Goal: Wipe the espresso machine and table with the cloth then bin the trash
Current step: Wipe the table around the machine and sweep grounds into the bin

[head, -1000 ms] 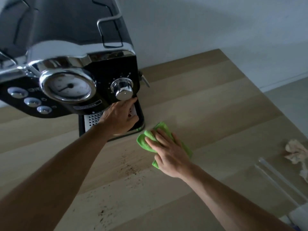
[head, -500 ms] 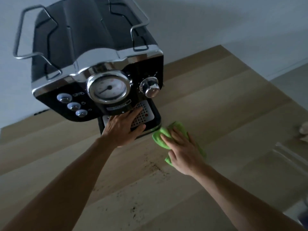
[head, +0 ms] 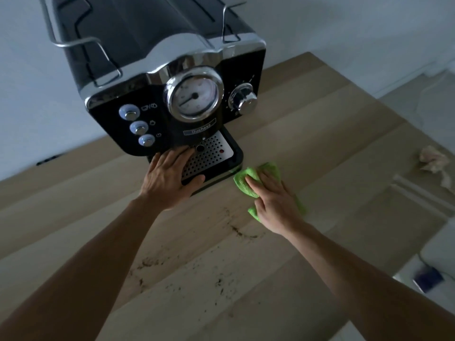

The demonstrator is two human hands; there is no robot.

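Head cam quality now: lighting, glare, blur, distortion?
Head view: dim, flat light; chrome on the espresso machine glares; wide-angle distortion leans it and skews the table; crumpled paper at the right edge is soft; cloth and coffee grounds read clearly.

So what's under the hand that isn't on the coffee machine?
A green cloth, pressed flat on the wooden table by the right hand. Whether any coffee grounds lie beneath the cloth is hidden by the cloth itself.

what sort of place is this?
Likely a home kitchen or coffee corner: an espresso machine on a pale wooden table against a white wall, spilled coffee grounds, and a green cloth.
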